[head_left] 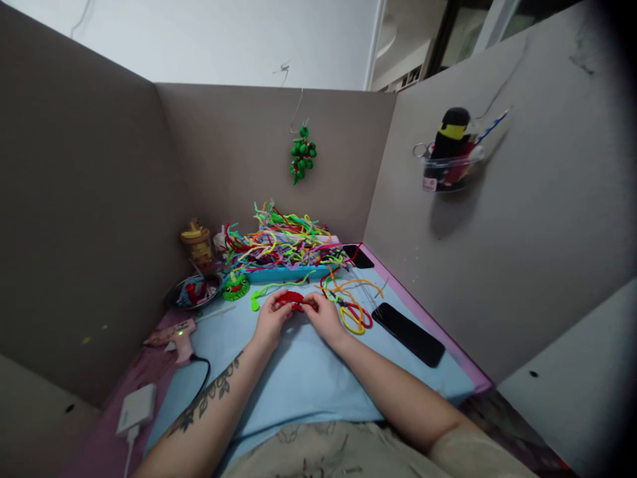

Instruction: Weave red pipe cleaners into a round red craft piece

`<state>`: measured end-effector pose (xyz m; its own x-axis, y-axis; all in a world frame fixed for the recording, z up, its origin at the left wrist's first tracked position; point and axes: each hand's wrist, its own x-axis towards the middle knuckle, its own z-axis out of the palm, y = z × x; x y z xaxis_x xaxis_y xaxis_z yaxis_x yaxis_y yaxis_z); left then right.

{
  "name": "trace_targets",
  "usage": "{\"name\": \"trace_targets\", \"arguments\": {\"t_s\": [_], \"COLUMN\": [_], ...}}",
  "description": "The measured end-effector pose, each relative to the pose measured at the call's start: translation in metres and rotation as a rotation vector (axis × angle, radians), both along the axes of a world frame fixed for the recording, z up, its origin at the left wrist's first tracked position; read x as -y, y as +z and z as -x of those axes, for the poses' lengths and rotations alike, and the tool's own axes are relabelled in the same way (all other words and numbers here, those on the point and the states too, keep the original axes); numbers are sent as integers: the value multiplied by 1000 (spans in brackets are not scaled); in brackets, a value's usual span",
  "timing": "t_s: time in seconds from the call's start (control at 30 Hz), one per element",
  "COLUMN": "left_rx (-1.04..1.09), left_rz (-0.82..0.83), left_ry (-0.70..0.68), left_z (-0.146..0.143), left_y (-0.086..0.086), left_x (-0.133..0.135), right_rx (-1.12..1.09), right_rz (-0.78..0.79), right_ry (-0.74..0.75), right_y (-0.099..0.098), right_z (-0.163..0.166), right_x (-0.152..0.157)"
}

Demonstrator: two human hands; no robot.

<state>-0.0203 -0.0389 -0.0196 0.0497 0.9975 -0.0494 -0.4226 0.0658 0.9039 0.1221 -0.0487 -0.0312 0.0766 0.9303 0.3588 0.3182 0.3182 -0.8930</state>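
Both hands meet over the light blue mat point(298, 372). My left hand point(271, 318) and my right hand point(323, 315) are closed on a small red pipe-cleaner piece point(291, 299), one hand at each end. Just beyond them lies a green pipe cleaner point(269, 290). A heap of coloured pipe cleaners point(279, 242) fills a blue tray point(283, 273) behind that. Red-and-yellow scissors point(355, 315) lie right of my right hand.
A pink glue gun point(174, 337) with a lit green lamp rests at the left, with a white charger point(135, 408) below it. A dark bowl point(194, 292) and a green figure point(235, 286) sit nearby. A black phone point(408, 334) lies at the right. Grey partition walls enclose the desk.
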Motion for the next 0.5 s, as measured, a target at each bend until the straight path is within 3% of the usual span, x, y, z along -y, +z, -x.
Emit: {"name": "trace_targets", "arguments": {"t_s": [0.2,0.5], "left_rx": [-30,8], "left_rz": [-15,1], "left_ry": [-23,-100], "left_z": [-3,-4], "left_y": [-3,-7], "left_x": [1,3], "right_rx": [138,129], "right_rz": [-109,-176], "right_ry": [-89,-107], "right_y": [0,-3], "right_z": [-3,3], "right_x": [-1,3]}}
